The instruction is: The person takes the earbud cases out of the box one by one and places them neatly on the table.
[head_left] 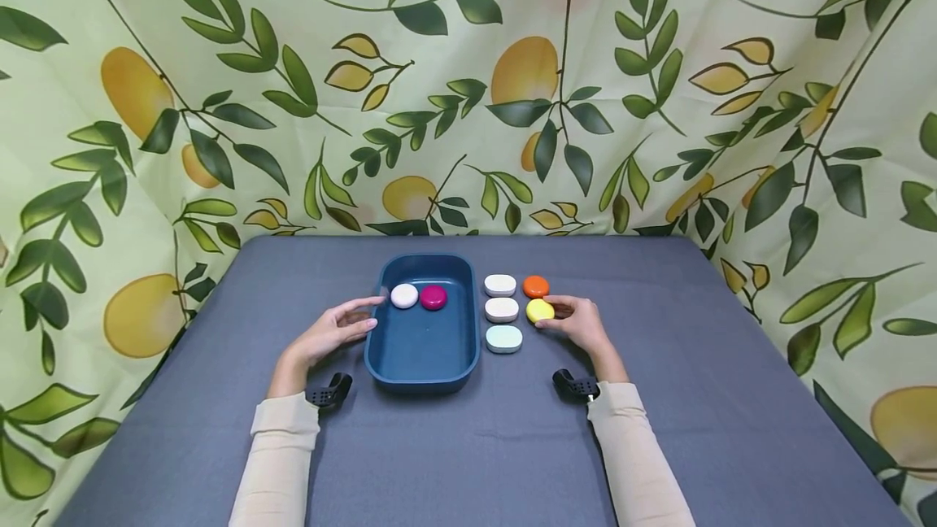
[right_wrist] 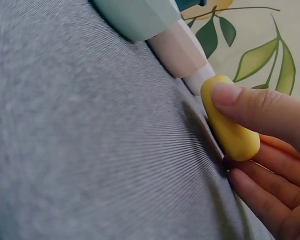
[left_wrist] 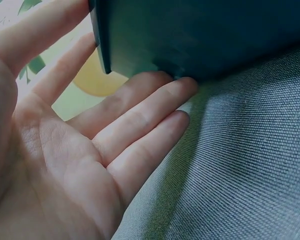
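My right hand (head_left: 584, 324) pinches a yellow round soap (head_left: 540, 311) between thumb and fingers, low over the cloth; the right wrist view shows the thumb on the soap's (right_wrist: 230, 122) face. Beside it, an orange round soap (head_left: 536, 286) lies just behind. My left hand (head_left: 333, 333) is at the left side of a dark blue tray (head_left: 423, 377). Its fingers are mostly straight and touch the tray's wall (left_wrist: 155, 40). Inside the tray, a white round soap (head_left: 404, 296) and a magenta round soap (head_left: 433, 297) sit side by side toward the back.
Between the tray and the right hand, oval bars stand in a column: a white one (head_left: 500, 285) at the back, a cream one (head_left: 501, 310), and a pale mint one (head_left: 503, 339) in front. Grey cloth (head_left: 439, 462) covers the table. Behind hangs a leaf-patterned curtain (head_left: 468, 120).
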{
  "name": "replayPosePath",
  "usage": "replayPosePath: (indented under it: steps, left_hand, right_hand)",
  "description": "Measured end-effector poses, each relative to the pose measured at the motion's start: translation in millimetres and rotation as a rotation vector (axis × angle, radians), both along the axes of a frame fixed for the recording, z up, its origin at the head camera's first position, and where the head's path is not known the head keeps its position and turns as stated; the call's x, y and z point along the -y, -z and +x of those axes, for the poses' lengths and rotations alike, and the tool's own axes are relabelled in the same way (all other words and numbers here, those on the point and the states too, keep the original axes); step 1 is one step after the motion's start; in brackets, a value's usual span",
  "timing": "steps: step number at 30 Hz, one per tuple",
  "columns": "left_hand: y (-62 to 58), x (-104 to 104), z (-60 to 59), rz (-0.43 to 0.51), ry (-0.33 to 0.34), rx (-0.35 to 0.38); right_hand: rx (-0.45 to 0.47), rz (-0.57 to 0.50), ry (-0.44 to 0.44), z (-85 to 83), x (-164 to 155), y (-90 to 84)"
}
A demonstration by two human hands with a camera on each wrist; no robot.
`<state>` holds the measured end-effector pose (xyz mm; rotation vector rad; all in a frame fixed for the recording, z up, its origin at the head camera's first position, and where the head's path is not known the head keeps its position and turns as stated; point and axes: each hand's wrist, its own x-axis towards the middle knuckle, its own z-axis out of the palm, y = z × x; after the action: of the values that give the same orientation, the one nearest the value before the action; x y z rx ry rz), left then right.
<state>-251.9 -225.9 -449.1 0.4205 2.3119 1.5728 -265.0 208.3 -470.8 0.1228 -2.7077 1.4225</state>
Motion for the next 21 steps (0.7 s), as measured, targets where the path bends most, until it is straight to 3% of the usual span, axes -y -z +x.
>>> replayPosePath:
  steps: [9,21]
  left_hand:
    - [1.6,-3.1,-0.4,-0.004,-0.017,-0.030]
    - [2.3,-4.1,-1.7,0.027,-0.001,0.039]
  right_hand:
    - [0.001,0.017,0.040,1.2,3.5,2.2]
    - [-0.035,0.043,0.064,1.1,7.5,3.4]
